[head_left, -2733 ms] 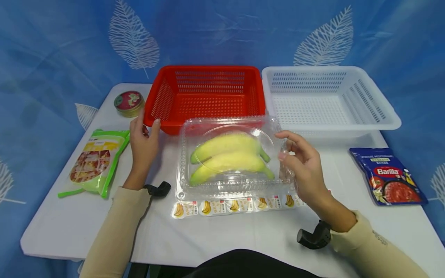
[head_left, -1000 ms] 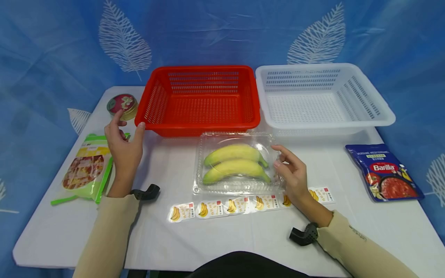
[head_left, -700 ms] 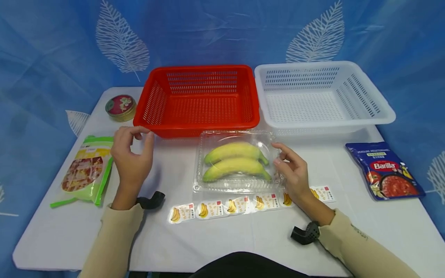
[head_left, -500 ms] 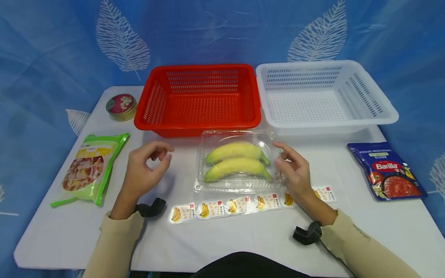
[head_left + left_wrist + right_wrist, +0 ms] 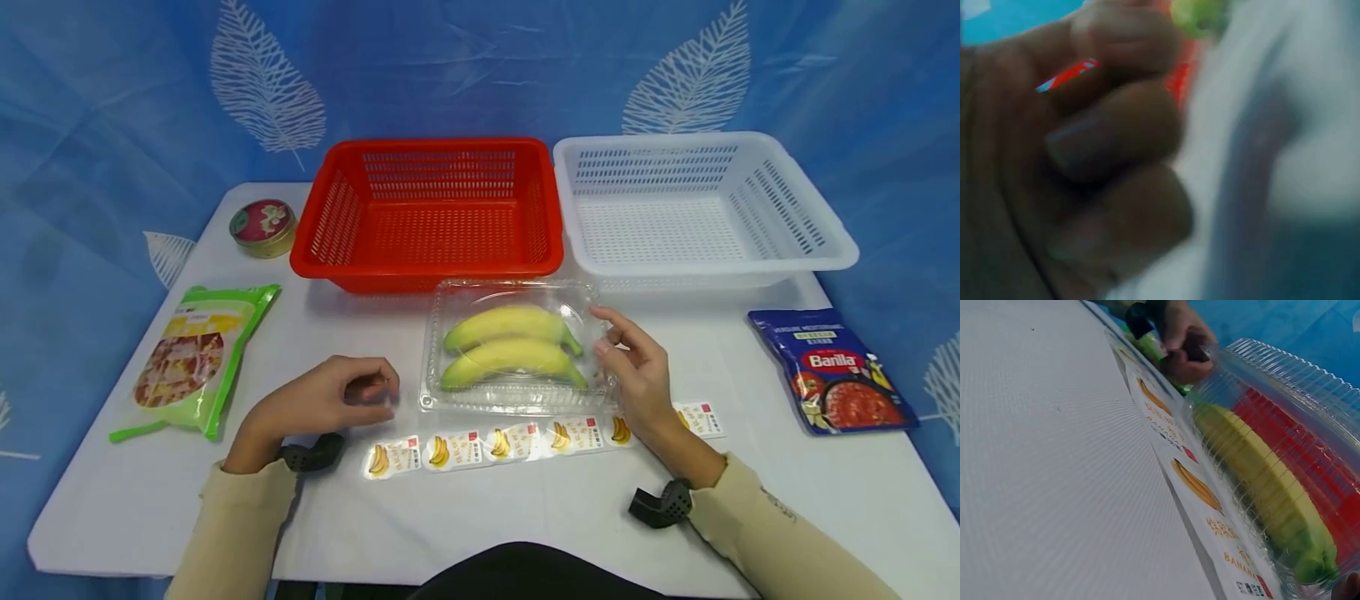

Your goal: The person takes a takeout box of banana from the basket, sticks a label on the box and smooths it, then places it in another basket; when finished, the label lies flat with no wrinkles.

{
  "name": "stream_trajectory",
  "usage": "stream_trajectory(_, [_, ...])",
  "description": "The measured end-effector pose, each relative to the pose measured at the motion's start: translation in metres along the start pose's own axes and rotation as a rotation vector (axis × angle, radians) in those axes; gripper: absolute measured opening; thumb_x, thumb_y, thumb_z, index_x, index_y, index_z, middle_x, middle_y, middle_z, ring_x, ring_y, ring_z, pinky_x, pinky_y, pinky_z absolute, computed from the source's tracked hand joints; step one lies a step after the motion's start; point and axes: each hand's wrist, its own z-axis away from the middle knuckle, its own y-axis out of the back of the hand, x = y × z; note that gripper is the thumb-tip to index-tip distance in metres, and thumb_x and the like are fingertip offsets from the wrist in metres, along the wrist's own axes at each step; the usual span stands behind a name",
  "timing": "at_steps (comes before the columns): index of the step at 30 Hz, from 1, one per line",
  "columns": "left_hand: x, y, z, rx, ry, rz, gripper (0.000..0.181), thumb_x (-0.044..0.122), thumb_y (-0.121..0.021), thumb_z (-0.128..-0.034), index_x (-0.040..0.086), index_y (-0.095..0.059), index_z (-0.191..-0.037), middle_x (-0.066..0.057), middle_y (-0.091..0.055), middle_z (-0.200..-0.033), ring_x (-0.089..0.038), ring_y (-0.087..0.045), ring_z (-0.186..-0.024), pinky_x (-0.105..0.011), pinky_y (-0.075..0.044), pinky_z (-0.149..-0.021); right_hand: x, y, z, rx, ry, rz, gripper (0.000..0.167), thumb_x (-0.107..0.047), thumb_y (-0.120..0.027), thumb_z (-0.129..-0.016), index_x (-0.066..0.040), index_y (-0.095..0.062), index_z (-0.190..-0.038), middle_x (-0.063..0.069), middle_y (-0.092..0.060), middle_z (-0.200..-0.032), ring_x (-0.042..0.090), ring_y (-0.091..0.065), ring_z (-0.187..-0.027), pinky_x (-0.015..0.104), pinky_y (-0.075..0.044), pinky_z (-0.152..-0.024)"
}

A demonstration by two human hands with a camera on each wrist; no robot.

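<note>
At the back, a blue backdrop (image 5: 480, 67), cut off at the top and sides. In front of it, the white-covered table (image 5: 420, 533), near edge partly hidden by dark clothing (image 5: 525, 575). Side by side at the far end, a white basket (image 5: 720, 268) and a red basket (image 5: 427, 272). Both sleeves (image 5: 232, 525) cut off at the bottom. Just before the red basket, flat on the table, the clear container (image 5: 517, 406), right edge partly covered by fingers. Left hand (image 5: 322, 396) just beside its left side: thumb apart from loosely bent fingers, grip slack. In the left wrist view, heavy blur; near the top a yellow-green shape, perhaps a banana end. Right hand (image 5: 637, 367): thumb and forefinger bent, pinching the container's right edge. Inside, two bananas (image 5: 513, 359), one behind the other, stalks toward that grip. Along the container's front, a sticker strip (image 5: 453, 450), partly hidden under the right forearm.
</note>
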Motion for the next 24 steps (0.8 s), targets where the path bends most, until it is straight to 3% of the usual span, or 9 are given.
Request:
stream_trajectory(4, [-0.001, -0.007, -0.007, -0.148, 0.035, -0.049, 0.029, 0.028, -0.086, -0.0845, 0.027, -0.073, -0.110, 0.000, -0.052, -0.080, -0.012, -0.049, -0.073, -0.026, -0.042, -0.066, -0.003, 0.002, 0.000, 0.012, 0.005, -0.003, 0.038, 0.010, -0.056, -0.092, 0.013, -0.061, -0.130, 0.006, -0.053, -0.085, 0.006, -0.045, -0.056, 0.017, -0.042, -0.053])
stream_trajectory(6, [0.000, -0.010, -0.011, -0.178, 0.032, -0.060, 0.033, 0.030, -0.088, -0.0816, 0.031, -0.074, -0.111, 0.001, -0.054, -0.081, -0.012, -0.050, -0.074, -0.026, -0.042, -0.066, -0.003, 0.003, -0.001, 0.015, 0.008, 0.003, 0.038, 0.011, -0.055, -0.093, 0.012, -0.062, -0.130, 0.005, -0.053, -0.085, 0.005, -0.043, -0.055, 0.017, -0.039, -0.051])
stream_trajectory(15, [0.004, -0.015, -0.014, -0.169, 0.033, -0.109, 0.027, 0.018, -0.090, -0.0796, 0.031, -0.075, -0.099, 0.005, -0.055, -0.078, -0.011, -0.051, -0.074, -0.025, -0.044, -0.065, -0.002, 0.005, -0.002, -0.008, 0.007, 0.006, 0.038, 0.009, -0.055, -0.094, 0.011, -0.061, -0.132, 0.006, -0.052, -0.084, 0.008, -0.040, -0.054, 0.019, -0.037, -0.050])
stream_trajectory(24, [0.006, -0.019, -0.013, -0.165, 0.052, -0.122, 0.025, 0.019, -0.091, -0.0786, 0.032, -0.076, -0.094, 0.007, -0.058, -0.079, -0.011, -0.053, -0.076, -0.025, -0.047, -0.067, 0.001, 0.003, -0.001, 0.000, -0.012, 0.022, 0.039, 0.009, -0.055, -0.094, 0.009, -0.063, -0.131, 0.004, -0.052, -0.085, 0.007, -0.036, -0.054, 0.021, -0.031, -0.048])
